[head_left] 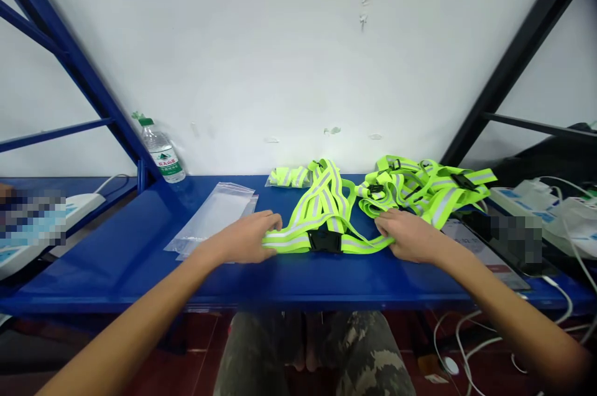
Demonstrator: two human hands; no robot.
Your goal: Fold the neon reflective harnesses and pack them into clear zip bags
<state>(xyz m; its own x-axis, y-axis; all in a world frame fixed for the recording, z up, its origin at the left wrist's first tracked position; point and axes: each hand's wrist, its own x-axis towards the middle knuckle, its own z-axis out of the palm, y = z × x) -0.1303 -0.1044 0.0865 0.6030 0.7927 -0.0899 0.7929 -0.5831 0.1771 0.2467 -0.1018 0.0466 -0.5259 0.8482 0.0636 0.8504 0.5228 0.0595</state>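
Observation:
A neon-yellow reflective vest (321, 197) of straps with silver stripes lies on the blue table, its black buckle (324, 240) fastened at the front. My left hand (252, 237) pinches the left end of its waist strap. On the other side, my right hand (407, 235) grips the same strap right of the buckle. Behind my right hand is a pile of similar reflective straps (420, 181) with black buckles. A folded bundle of such straps in a clear bag (288, 177) rests by the wall. Clear plastic zip bags (212, 216) lie flat beside my left hand.
A water bottle (162, 152) with a green cap leans at the table's back left corner. To the right are a dark phone (504, 237), papers, a power strip (517, 200) and white cables (466, 346). Blue and black metal posts slant up at both sides.

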